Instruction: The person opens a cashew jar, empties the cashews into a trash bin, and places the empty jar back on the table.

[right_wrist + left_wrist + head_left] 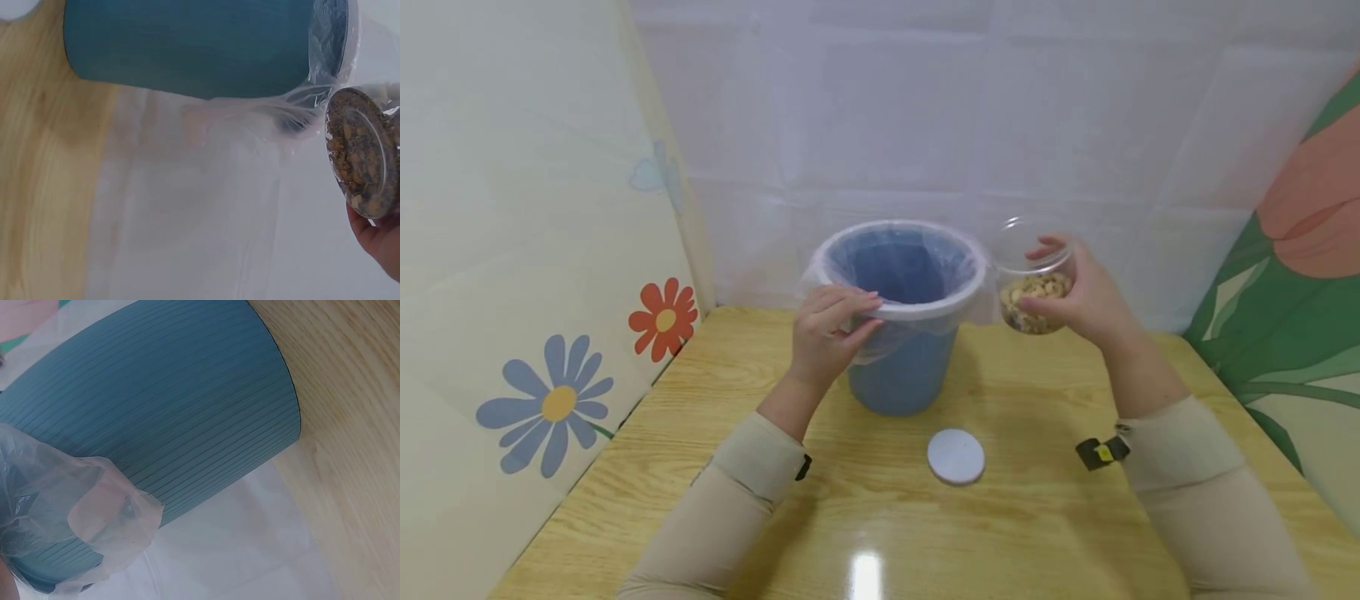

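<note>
A blue trash can with a white rim stands upright on the table, lined with a clear plastic bag folded out over the rim. My left hand grips the near left of that rim, fingers on top and thumb below. To the right of the can, my right hand holds a clear jar in the air, tilted slightly. Pale, nut-like pieces fill its lower part. In the right wrist view the jar's round base faces the camera, close to the bag's edge.
A round white lid lies on the wood-grain table in front of the can. White sheeting hangs behind. Flower-printed panels stand at the left and right.
</note>
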### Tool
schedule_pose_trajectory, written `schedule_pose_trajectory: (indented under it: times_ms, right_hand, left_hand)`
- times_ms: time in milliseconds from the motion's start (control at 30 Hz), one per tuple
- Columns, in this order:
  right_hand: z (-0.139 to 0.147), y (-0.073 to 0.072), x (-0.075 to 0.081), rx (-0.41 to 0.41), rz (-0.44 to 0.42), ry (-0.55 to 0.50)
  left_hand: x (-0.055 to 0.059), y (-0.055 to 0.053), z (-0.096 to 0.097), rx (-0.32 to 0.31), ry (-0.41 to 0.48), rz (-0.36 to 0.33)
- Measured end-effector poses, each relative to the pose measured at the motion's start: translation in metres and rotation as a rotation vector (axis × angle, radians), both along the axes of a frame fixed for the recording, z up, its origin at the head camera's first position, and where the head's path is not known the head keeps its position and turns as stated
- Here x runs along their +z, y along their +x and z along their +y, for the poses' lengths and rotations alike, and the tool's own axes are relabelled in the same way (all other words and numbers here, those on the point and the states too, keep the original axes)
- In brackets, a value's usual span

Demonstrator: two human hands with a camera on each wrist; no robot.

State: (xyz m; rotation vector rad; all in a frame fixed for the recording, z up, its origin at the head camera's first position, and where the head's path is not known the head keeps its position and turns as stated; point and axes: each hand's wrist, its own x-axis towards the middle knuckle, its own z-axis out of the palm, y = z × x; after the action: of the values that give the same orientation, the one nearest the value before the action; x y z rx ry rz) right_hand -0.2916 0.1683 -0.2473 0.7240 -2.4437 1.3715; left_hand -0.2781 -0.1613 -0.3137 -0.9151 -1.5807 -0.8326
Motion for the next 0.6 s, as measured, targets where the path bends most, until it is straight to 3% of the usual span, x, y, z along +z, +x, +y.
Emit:
schedule_pose_trajectory:
  times_ms: [367, 600]
  right_hand:
    - [-0.007, -0.016, 0.036, -0.122, 0.009, 0.211]
    - [-0.014, -0.025, 0.052, -0.139, 0.028, 0.321]
  left_hand:
    - [0.001, -0.002, -0.001, 0.015, -0.018, 0.003]
    - [0.000, -0.002, -0.002, 0.015, -0.016, -0.001]
